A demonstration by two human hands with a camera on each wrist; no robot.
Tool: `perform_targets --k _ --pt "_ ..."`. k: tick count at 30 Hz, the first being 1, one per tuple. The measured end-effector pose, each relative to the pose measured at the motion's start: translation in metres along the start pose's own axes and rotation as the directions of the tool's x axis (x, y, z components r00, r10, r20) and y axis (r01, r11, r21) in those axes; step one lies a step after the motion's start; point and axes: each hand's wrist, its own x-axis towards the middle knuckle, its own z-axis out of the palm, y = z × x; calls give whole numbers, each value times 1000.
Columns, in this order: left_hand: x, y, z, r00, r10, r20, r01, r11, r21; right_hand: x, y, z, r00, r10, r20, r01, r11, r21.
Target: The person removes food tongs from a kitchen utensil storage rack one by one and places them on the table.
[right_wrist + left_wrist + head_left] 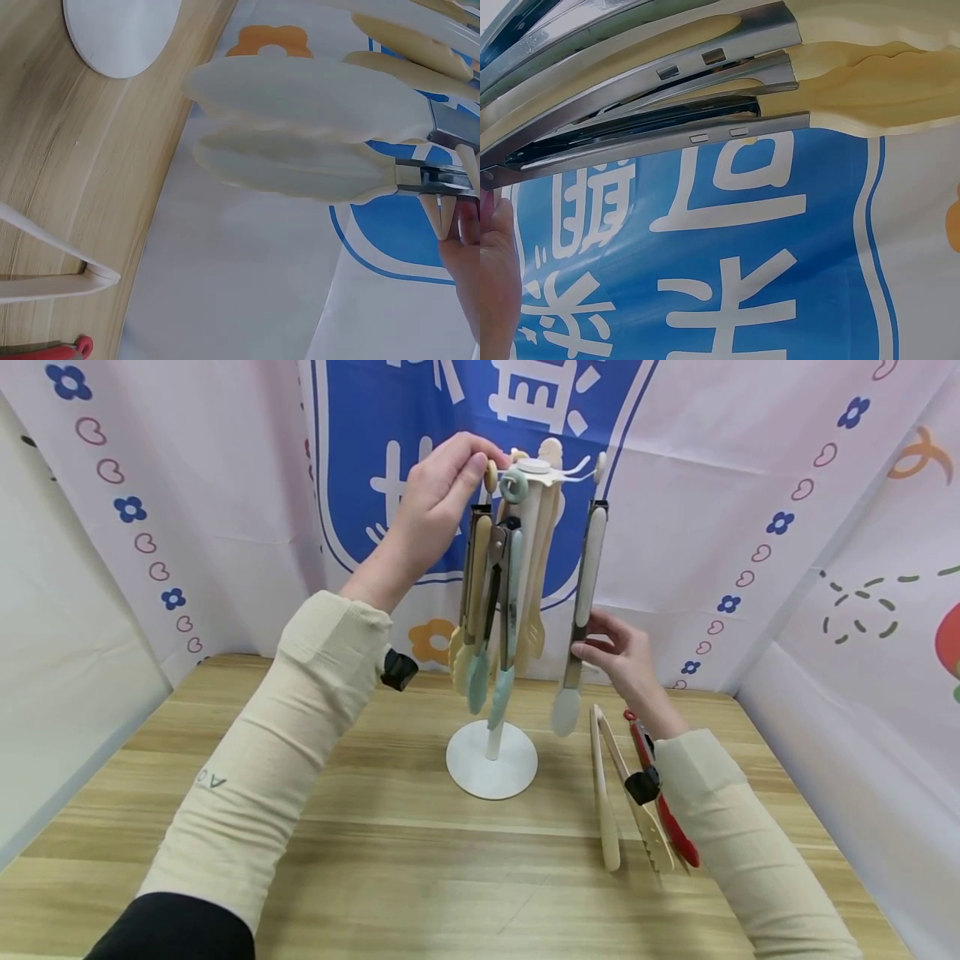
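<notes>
Head view: left hand [442, 489] pinches yellow tongs [482, 572] near the top of the rack [468, 768], likely bracing it; right hand [621, 658] grips white tongs [592, 556] low, top end by a hook [576, 476], probably for aim.

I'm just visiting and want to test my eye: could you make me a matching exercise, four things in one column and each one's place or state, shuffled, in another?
Things:
1. Left hand
2. Pale-grey-tipped tongs
3. Wood-coloured tongs
4. Red tongs

Places and states:
A. Lying spread in a V on the table
B. Held upright, tips down, by the right hand
C. Rightmost of the tongs lying down
D. Up at the top of the white stand

Right pairs: 1-D, 2-B, 3-A, 4-C
</notes>
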Motion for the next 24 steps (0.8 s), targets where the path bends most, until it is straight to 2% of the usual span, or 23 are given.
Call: perform_targets --k 8,12,20,24 --pt "0 0 -1 1000 -11 3 11 1000 2 -3 2 -8 1000 18 -16 -19 998 -66" --pt "-1 0 -1 1000 21 -6 -21 1000 -6 -5 2 -14 999 35 -20 -37 993 -114" --pt "-1 0 0 1000 5 2 -5 1000 7 -8 4 -23 995 94 -39 -101 971 -215" --pt "-1 1 0 1000 2 2 -3 1000 7 -9 6 -29 994 97 -46 -106 958 -268"
